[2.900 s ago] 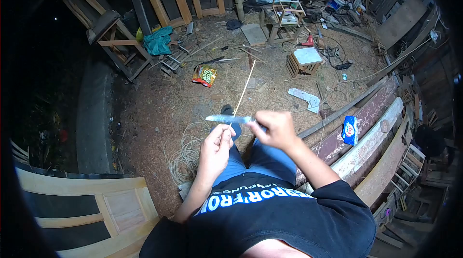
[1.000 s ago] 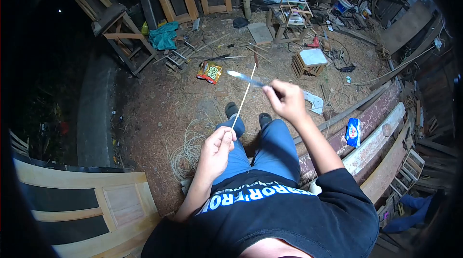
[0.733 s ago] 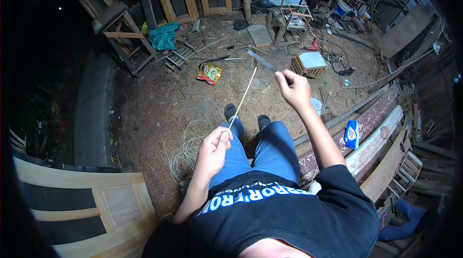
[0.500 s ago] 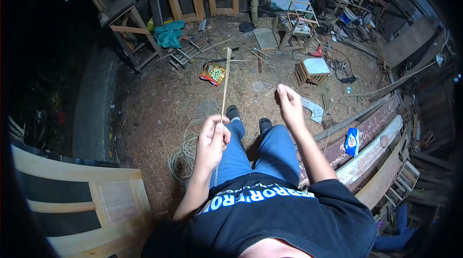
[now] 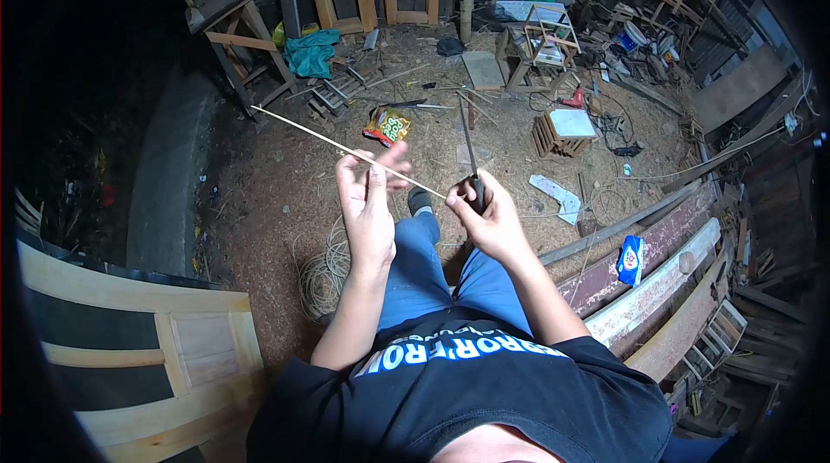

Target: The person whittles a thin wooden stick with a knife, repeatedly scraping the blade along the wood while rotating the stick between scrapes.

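A thin pale strip (image 5: pixel 303 128) slants from the upper left down to my right hand. My left hand (image 5: pixel 370 204) holds it near its middle between thumb and palm, with the other fingers spread and partly blurred. My right hand (image 5: pixel 488 217) pinches the strip's lower end between thumb and finger. The same hand is wrapped round the dark handle of a knife (image 5: pixel 471 147), whose narrow blade points up and away from me. Both hands are above my knees, a short way apart.
A coil of cord (image 5: pixel 324 277) lies left of my legs. Beyond my hands are a yellow snack bag (image 5: pixel 387 126), a white-topped wooden stool (image 5: pixel 571 124) and a red power tool (image 5: pixel 573 98). A panelled wooden frame (image 5: pixel 164 312) is at lower left, and long planks (image 5: pixel 657 290) at right.
The strip has turned from nearly upright to slanting left. My right hand has moved down and left onto its lower end, and the knife now shows clearly in it.
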Tool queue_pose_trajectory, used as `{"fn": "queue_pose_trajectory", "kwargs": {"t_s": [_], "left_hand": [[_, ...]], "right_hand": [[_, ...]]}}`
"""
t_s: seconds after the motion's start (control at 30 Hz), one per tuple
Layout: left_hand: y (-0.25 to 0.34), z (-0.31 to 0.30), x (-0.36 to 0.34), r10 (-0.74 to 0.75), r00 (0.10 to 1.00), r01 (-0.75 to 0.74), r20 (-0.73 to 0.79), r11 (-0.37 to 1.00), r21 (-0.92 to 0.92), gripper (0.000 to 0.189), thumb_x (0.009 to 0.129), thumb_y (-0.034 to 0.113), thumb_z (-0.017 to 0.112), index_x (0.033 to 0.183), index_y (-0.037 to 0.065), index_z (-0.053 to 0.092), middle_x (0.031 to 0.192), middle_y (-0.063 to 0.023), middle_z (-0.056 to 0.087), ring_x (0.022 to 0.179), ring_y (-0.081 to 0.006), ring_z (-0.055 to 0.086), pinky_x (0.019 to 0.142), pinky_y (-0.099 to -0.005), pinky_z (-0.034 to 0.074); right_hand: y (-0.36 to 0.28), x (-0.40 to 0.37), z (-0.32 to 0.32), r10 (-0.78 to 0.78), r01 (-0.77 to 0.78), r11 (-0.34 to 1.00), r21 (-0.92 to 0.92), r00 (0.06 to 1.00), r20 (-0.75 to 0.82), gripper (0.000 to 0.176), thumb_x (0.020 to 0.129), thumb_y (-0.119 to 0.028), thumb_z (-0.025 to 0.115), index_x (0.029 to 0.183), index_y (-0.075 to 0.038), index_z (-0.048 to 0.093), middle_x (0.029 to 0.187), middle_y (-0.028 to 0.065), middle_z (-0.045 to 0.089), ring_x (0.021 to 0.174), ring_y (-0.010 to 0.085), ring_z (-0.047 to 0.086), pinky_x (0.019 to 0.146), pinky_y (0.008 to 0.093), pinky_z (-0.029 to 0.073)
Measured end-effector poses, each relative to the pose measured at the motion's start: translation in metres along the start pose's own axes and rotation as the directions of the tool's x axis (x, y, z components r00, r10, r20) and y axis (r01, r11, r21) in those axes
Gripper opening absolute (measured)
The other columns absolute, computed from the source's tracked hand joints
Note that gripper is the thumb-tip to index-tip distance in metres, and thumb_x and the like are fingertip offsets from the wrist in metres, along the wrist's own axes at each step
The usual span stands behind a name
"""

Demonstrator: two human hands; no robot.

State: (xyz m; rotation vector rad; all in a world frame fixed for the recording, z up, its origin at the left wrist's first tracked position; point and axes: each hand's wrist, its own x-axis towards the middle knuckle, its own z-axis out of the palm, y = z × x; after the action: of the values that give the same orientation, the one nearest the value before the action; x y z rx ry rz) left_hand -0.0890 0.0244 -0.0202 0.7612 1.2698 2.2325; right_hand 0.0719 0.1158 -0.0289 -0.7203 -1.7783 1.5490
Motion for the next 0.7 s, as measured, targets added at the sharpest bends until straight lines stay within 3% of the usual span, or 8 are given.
{"fn": "queue_pose_trajectory", "kwargs": {"t_s": [0.07, 0.17, 0.27, 0.3, 0.4, 0.43, 0.57, 0.7], "left_hand": [[-0.001, -0.002, 0.000, 0.274, 0.957, -0.235, -0.092, 0.923, 0.304, 0.038, 0.109, 0.013, 0.055, 0.143, 0.009, 0.037, 0.146, -0.0264, 0.058, 0.127, -0.0290, 0.060, 0.105, -0.0446, 0.048], [0.019, -0.016, 0.009, 0.680, 0.728, -0.482, 0.084, 0.421, 0.768, 0.057, 0.099, 0.015, 0.069, 0.149, 0.007, 0.044, 0.155, -0.0239, 0.050, 0.148, -0.0351, 0.042, 0.124, -0.0570, 0.025], [0.049, -0.029, 0.016, 0.395, 0.773, -0.563, 0.496, 0.065, 0.824, 0.039, 0.096, 0.017, 0.071, 0.133, 0.011, 0.064, 0.157, -0.0148, 0.050, 0.150, -0.0358, 0.041, 0.125, -0.0564, 0.024], [0.051, -0.026, 0.019, 0.361, 0.762, -0.583, 0.537, 0.022, 0.812, 0.023, 0.094, 0.019, 0.073, 0.116, 0.013, 0.073, 0.140, -0.0086, 0.064, 0.139, -0.0310, 0.053, 0.124, -0.0550, 0.026], [0.043, -0.045, 0.027, 0.025, 0.797, -0.602, 0.604, 0.109, 0.791, 0.016, 0.092, 0.016, 0.074, 0.106, 0.010, 0.074, 0.110, -0.0072, 0.074, 0.116, -0.0251, 0.067, 0.120, -0.0531, 0.032], [0.041, -0.042, 0.026, 0.076, 0.778, -0.628, 0.623, 0.102, 0.772, 0.010, 0.093, 0.017, 0.073, 0.100, 0.009, 0.072, 0.089, -0.0088, 0.072, 0.091, -0.0268, 0.072, 0.104, -0.0476, 0.048], [0.027, -0.037, 0.013, -0.052, 0.831, -0.535, 0.554, 0.200, 0.821, 0.009, 0.098, 0.017, 0.069, 0.103, 0.010, 0.070, 0.090, -0.0145, 0.070, 0.074, -0.0328, 0.070, 0.064, -0.0398, 0.054], [0.020, -0.027, 0.004, -0.131, 0.923, -0.273, 0.361, 0.437, 0.857, 0.010, 0.103, 0.015, 0.061, 0.105, 0.008, 0.068, 0.087, -0.0158, 0.070, 0.077, -0.0317, 0.073, 0.067, -0.0400, 0.055]], "right_hand": [[0.005, 0.005, -0.011, -0.050, 0.051, 0.994, -0.096, 0.999, 0.016, 0.027, 0.099, -0.008, 0.071, 0.089, -0.007, 0.046, 0.087, 0.0045, 0.066, 0.084, 0.0088, 0.058, 0.076, 0.0283, 0.049], [0.002, 0.009, -0.028, -0.049, 0.054, 0.989, -0.137, 0.998, 0.039, 0.028, 0.097, -0.009, 0.073, 0.089, -0.006, 0.047, 0.085, 0.0046, 0.066, 0.084, 0.0090, 0.058, 0.076, 0.0285, 0.049], [0.000, 0.012, -0.044, -0.070, 0.082, 0.972, -0.219, 0.995, 0.065, 0.029, 0.095, -0.012, 0.077, 0.088, -0.006, 0.049, 0.080, 0.0006, 0.059, 0.077, 0.0086, 0.050, 0.070, 0.0280, 0.045], [-0.006, 0.013, -0.049, -0.060, 0.082, 0.960, -0.269, 0.994, 0.086, 0.029, 0.095, -0.013, 0.077, 0.088, -0.006, 0.049, 0.079, -0.0005, 0.056, 0.076, 0.0081, 0.048, 0.069, 0.0282, 0.044], [-0.014, 0.019, -0.067, -0.059, 0.106, 0.896, -0.430, 0.991, 0.120, 0.029, 0.091, -0.014, 0.079, 0.089, -0.005, 0.051, 0.075, 0.0041, 0.052, 0.070, 0.0179, 0.049, 0.067, 0.0332, 0.044], [-0.018, 0.022, -0.073, -0.056, 0.110, 0.862, -0.495, 0.991, 0.123, 0.030, 0.090, -0.015, 0.080, 0.089, -0.005, 0.051, 0.075, 0.0061, 0.053, 0.070, 0.0218, 0.051, 0.068, 0.0354, 0.045], [-0.031, 0.031, -0.090, -0.484, 0.379, 0.510, -0.772, 0.869, 0.107, 0.035, 0.085, -0.020, 0.083, 0.096, 0.000, 0.055, 0.108, 0.0177, 0.061, 0.098, 0.0369, 0.060, 0.086, 0.0444, 0.049], [-0.048, 0.030, -0.092, -0.632, 0.354, 0.477, -0.805, 0.774, -0.034, 0.029, 0.092, -0.019, 0.075, 0.100, 0.001, 0.057, 0.110, 0.0182, 0.059, 0.096, 0.0385, 0.059, 0.086, 0.0471, 0.048]]}}
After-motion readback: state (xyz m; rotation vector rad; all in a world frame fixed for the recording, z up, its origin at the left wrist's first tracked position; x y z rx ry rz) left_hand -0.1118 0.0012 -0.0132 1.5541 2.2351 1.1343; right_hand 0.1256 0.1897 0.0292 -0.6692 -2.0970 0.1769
